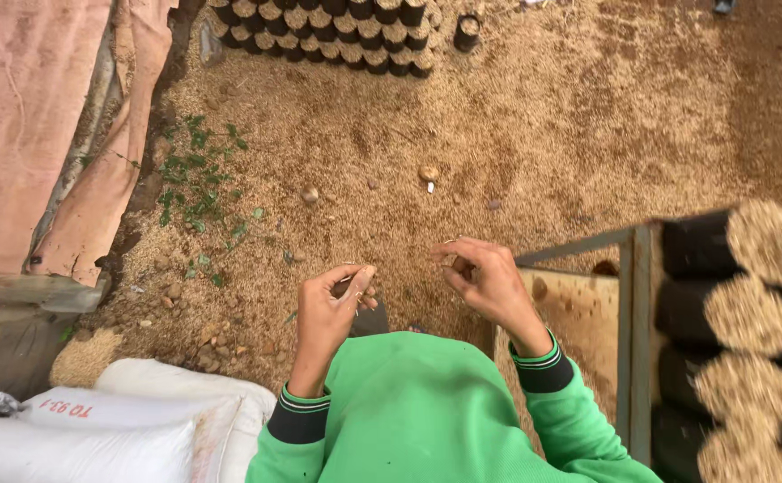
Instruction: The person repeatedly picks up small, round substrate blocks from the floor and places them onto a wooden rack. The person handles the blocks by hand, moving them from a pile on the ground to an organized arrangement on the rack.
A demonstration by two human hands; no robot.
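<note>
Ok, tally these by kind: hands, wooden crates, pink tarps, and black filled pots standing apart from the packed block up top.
Hands: 2 (left hand, right hand)
Wooden crate: 1
Pink tarp: 1
Lone black pot beside the block: 1
Total: 5

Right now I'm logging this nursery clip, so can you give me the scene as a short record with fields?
setting: outdoor ground covered with husk mulch
left hand: left hand raised, fingertips pinched on something small, too small to tell
right hand: right hand raised, fingers curled, apart from the left
clothing: green sleeves with dark cuffs
far: rows of black grow bags filled with husk
right: stacked filled bags beside a wooden frame
lower left: white sacks
left: pink tarp, small green weeds
</note>
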